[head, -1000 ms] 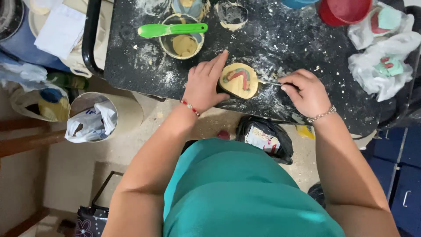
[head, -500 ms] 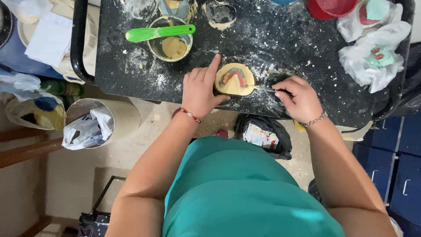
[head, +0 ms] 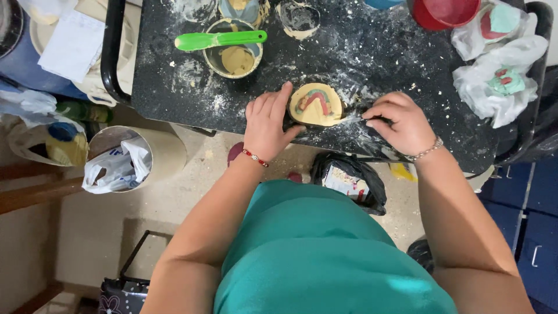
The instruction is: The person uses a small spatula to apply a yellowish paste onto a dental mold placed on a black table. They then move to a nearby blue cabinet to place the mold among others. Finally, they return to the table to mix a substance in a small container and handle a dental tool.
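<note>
I see the yellow cast (head: 316, 104) w/ a red-green arch on top, flat on the black table (head: 174, 93) near its near edge, between both hands. Left hand (head: 268, 123) lies open, fingers together, pressed against the cast's left side w/ thumb under its near edge; steadies it, no closed grasp. Right hand (head: 401, 121) is curled shut on a thin tool (head: 356, 118), tip touching the cast's right edge. So the cast lies left of the tool grip, its long axis approx left-right; left hand is nearer.

Far left: cup of tan mix (head: 233, 56) w/ green spatula (head: 220, 40) laid across. Far right: red bowl (head: 447, 11), white bags (head: 494, 87) holding green-red lumps. On floor, near: black bag w/ white-red pack (head: 347, 180); left, bucket w/ white bag (head: 125, 160).
</note>
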